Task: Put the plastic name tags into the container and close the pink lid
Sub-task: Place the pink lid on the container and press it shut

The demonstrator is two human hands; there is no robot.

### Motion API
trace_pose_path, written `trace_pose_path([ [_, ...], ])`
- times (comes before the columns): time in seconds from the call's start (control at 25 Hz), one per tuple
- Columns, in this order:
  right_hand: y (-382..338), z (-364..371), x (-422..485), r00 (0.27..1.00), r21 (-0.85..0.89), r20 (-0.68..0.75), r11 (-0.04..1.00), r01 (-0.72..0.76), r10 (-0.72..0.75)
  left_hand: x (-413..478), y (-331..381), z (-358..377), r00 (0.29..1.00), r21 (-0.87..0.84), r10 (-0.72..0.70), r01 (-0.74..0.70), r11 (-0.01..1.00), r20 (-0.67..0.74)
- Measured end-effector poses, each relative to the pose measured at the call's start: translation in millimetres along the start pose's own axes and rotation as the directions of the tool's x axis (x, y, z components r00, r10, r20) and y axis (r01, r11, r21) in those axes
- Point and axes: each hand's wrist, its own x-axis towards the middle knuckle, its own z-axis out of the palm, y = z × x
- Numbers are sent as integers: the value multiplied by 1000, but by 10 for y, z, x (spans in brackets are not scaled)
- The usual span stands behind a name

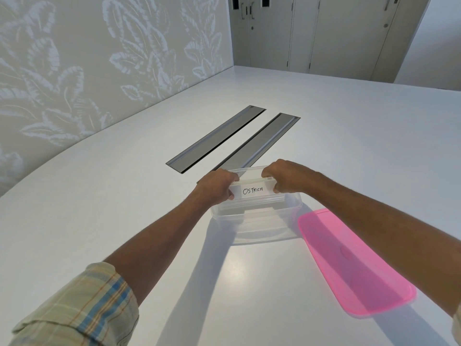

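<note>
The name tag [253, 190], a clear stiff plastic strip with a white card reading "OSTRICH", is held level over the far part of the open container [257, 221], pinched at its ends by the left hand [216, 184] and right hand [287, 176]. To do this step well, I judge it should go down flat and lengthwise, so it clears the thin see-through walls. The pink lid [354, 265], smooth and round-cornered, lies just right of the container on the glossy white tabletop [124, 208].

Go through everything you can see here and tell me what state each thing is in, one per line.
Container: open, no lid on.
Pink lid: off, flat on the table beside the container.
Name tag: reads OSTRICH, held over the container.
Left hand: gripping the tag's left end.
Right hand: gripping its right end.
</note>
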Motion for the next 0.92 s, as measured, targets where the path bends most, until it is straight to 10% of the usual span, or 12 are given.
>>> trace_pose_path([
  [0.48,-56,-290,-771,905,368,-309,914,-168,291,-423,650,-203,863,-541,-120,-195,818,-491],
  [0.92,274,378,-2468,752,593,-195,687,-421,629,-1025,1948,435,914,-786,-90,-285,548,-395],
])
